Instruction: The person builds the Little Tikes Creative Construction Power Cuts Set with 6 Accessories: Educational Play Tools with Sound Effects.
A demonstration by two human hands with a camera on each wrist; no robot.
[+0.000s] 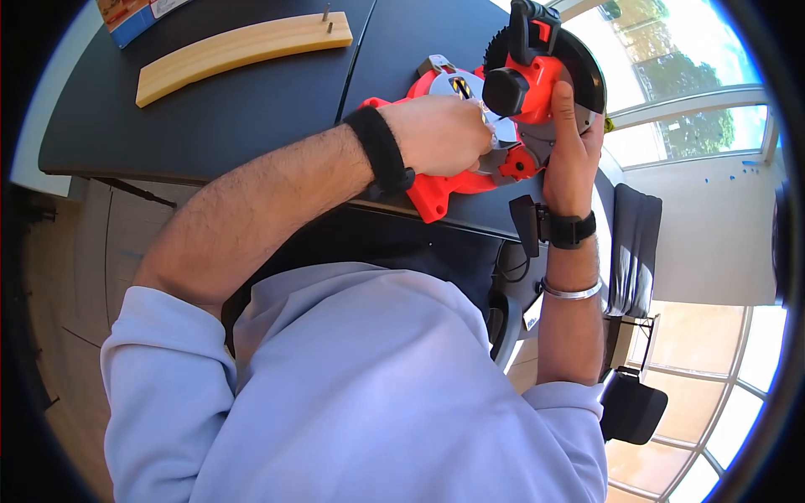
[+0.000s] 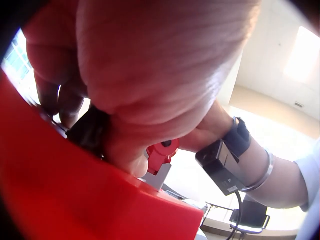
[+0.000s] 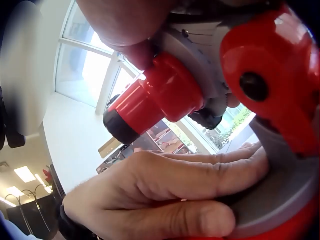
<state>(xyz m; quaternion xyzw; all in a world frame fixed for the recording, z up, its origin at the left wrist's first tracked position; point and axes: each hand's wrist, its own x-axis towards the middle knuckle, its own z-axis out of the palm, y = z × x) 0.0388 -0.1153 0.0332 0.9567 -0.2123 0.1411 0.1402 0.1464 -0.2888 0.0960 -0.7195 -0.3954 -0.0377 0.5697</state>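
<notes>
Head view, upper right: saw head (image 1: 543,84) may pinch left hand (image 1: 440,134) (hold unclear) if gripping right hand (image 1: 572,159) slips

A dark desk (image 1: 226,117) carries a red miter saw (image 1: 533,99), a curved wooden bar (image 1: 243,51) with two upright pins (image 1: 325,13), and a printed box (image 1: 132,18).

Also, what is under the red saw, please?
The red saw stands on the dark tabletop, which shows beside its base. Directly beneath the base, everything is covered, so I cannot tell what else lies there.
</notes>
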